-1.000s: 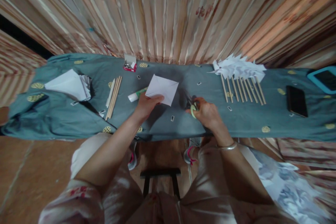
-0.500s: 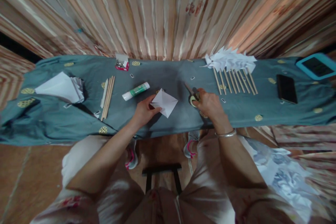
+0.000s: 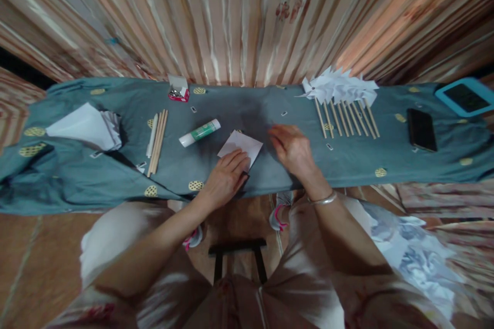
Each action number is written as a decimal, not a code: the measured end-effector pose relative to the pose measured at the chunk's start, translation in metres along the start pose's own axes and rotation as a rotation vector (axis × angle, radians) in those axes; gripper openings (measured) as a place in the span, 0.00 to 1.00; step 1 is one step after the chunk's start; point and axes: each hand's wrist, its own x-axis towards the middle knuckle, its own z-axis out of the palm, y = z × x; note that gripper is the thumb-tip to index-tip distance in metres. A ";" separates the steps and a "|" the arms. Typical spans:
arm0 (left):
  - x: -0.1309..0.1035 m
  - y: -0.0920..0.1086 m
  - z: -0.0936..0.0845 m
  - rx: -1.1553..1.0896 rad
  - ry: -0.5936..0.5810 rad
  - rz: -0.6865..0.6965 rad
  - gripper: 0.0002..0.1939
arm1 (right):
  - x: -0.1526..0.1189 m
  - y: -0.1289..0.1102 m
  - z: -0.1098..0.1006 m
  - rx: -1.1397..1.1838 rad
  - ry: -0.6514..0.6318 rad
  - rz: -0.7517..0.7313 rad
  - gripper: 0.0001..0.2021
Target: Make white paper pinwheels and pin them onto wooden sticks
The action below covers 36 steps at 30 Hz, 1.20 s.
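Note:
A small white paper square (image 3: 244, 144) lies near the front middle of the cloth-covered table. My left hand (image 3: 228, 175) rests flat over its lower left part, fingers stretched out on the paper. To the right of the square, apart from it, my right hand (image 3: 292, 149) hovers with its fingers curled together; whatever it may hold is hidden, and no scissors show. Just behind my left hand lies a glue stick (image 3: 199, 132) with a green and white label.
On the left are a stack of white paper (image 3: 85, 126) and several wooden sticks (image 3: 159, 141). A red box of pins (image 3: 178, 89) stands at the back. White paper pinwheels (image 3: 341, 86) on sticks, a phone (image 3: 422, 129) and a blue-framed tablet (image 3: 465, 96) lie right.
My left hand has gone from holding the square's left corner to lying flat on it. The square's cut lines no longer show. The scissors that my right hand held are out of sight.

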 end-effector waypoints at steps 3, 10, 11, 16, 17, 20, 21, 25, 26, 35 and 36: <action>-0.001 0.005 0.006 -0.014 -0.042 0.019 0.22 | 0.004 -0.020 0.020 0.095 -0.078 -0.114 0.15; -0.003 0.004 0.009 -0.056 -0.102 -0.008 0.24 | 0.014 -0.036 0.047 0.084 -0.304 -0.177 0.15; -0.003 0.004 0.009 -0.061 -0.102 -0.009 0.24 | 0.015 -0.036 0.048 0.078 -0.312 -0.175 0.15; -0.004 0.004 0.008 -0.086 -0.102 -0.006 0.25 | 0.016 -0.034 0.052 0.077 -0.293 -0.169 0.15; -0.004 0.003 0.008 -0.091 -0.102 -0.008 0.26 | 0.016 -0.034 0.053 0.079 -0.285 -0.166 0.15; -0.005 0.003 0.009 -0.097 -0.099 -0.010 0.26 | 0.017 -0.035 0.058 0.075 -0.260 -0.146 0.15; -0.005 0.003 0.009 -0.099 -0.099 -0.011 0.26 | 0.018 -0.035 0.059 0.069 -0.254 -0.139 0.15; -0.005 0.004 0.010 -0.096 -0.102 -0.028 0.25 | 0.022 -0.036 0.062 0.043 -0.245 -0.119 0.15; -0.005 0.004 0.010 -0.094 -0.103 -0.030 0.25 | 0.023 -0.036 0.063 0.039 -0.241 -0.115 0.16; -0.003 0.006 0.006 -0.083 -0.116 -0.034 0.25 | 0.033 -0.038 0.067 0.052 -0.233 -0.079 0.16; -0.003 0.006 0.006 -0.081 -0.116 -0.033 0.25 | 0.034 -0.039 0.066 0.051 -0.235 -0.072 0.16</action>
